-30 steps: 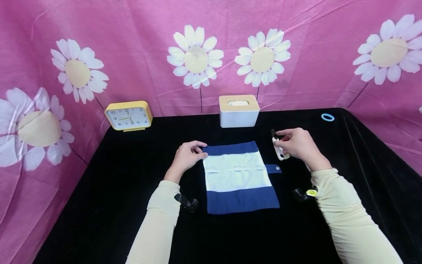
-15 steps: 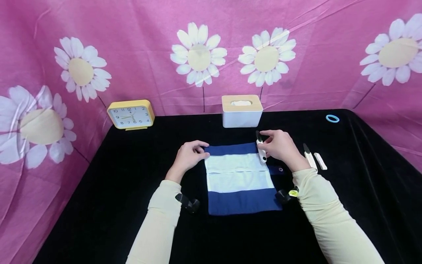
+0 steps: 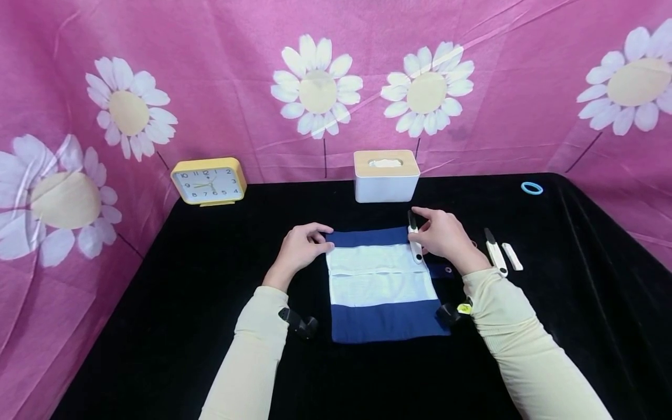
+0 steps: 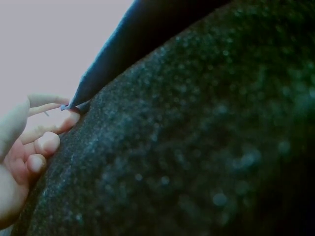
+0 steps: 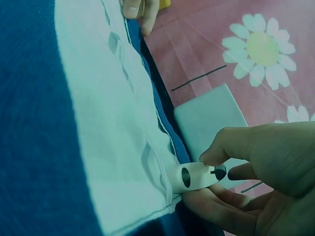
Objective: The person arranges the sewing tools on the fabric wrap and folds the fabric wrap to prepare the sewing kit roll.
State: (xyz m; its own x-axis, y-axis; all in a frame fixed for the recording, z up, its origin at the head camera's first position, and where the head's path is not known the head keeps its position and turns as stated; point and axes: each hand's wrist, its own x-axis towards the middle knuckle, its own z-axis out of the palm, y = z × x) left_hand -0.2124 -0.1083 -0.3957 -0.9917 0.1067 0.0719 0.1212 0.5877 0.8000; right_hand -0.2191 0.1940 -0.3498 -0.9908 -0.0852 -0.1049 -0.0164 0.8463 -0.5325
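A navy and white cloth pouch (image 3: 383,321) with sewn pockets lies spread between my hands. My left hand (image 3: 296,254) pinches its far left corner; in the left wrist view, fingers of the left hand (image 4: 29,132) meet at that cloth corner (image 4: 93,81). My right hand (image 3: 446,236) pinches a slim white tool with a black end (image 3: 415,248) over the pouch's far right part. The right wrist view shows the tool's white end, marked by a dark oval (image 5: 186,178), at a pocket opening, with the black end between the fingers. Its kind does not show.
Right of my right hand lie another white tool with a black tip (image 3: 496,256) and a short white piece (image 3: 512,257). A snap strap (image 3: 441,270) juts from the pouch. Behind stand a tissue box (image 3: 387,188), a yellow clock (image 3: 209,182) and a blue ring (image 3: 532,188).
My right hand has carried the white tool leftward from beside the pouch onto its far right part, lowering slightly at the end. The left hand keeps its place on the corner.
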